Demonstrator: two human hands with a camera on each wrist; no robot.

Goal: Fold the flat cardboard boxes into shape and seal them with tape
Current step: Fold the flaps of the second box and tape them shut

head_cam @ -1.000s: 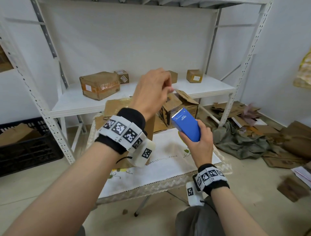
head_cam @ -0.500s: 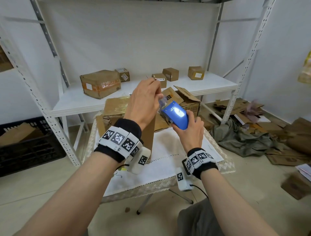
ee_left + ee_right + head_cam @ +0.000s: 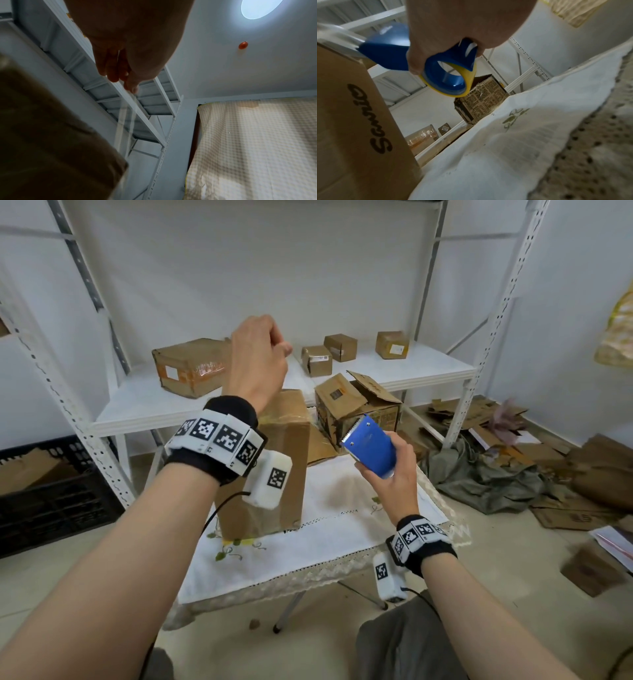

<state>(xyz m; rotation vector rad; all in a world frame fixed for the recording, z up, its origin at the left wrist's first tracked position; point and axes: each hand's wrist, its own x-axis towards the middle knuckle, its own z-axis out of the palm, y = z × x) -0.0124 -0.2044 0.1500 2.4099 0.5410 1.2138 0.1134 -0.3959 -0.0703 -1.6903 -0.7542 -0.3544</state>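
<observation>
A tall brown cardboard box (image 3: 287,453) stands upright on the white tablecloth (image 3: 342,525); the right wrist view shows dark lettering on its side (image 3: 359,121). My left hand (image 3: 270,350) is raised above the box. In the left wrist view its fingertips (image 3: 126,82) pinch a strip of clear tape (image 3: 123,115) that hangs down towards the box (image 3: 42,135). My right hand (image 3: 387,474) grips a blue tape dispenser (image 3: 370,443) to the right of the box, toothed edge up. The roll (image 3: 467,86) sits inside the dispenser (image 3: 385,54).
An open, worn box (image 3: 356,405) sits at the table's back. Behind it a white metal shelf (image 3: 137,409) carries a large taped box (image 3: 191,368) and several small ones (image 3: 317,359). A black crate (image 3: 51,491) stands left; flattened cardboard (image 3: 582,474) and grey cloth (image 3: 479,474) cover the floor right.
Half a second ago both hands met at the dispenser's front. My left hand has since lifted up and left with the tape end, and my right hand has dropped to the right.
</observation>
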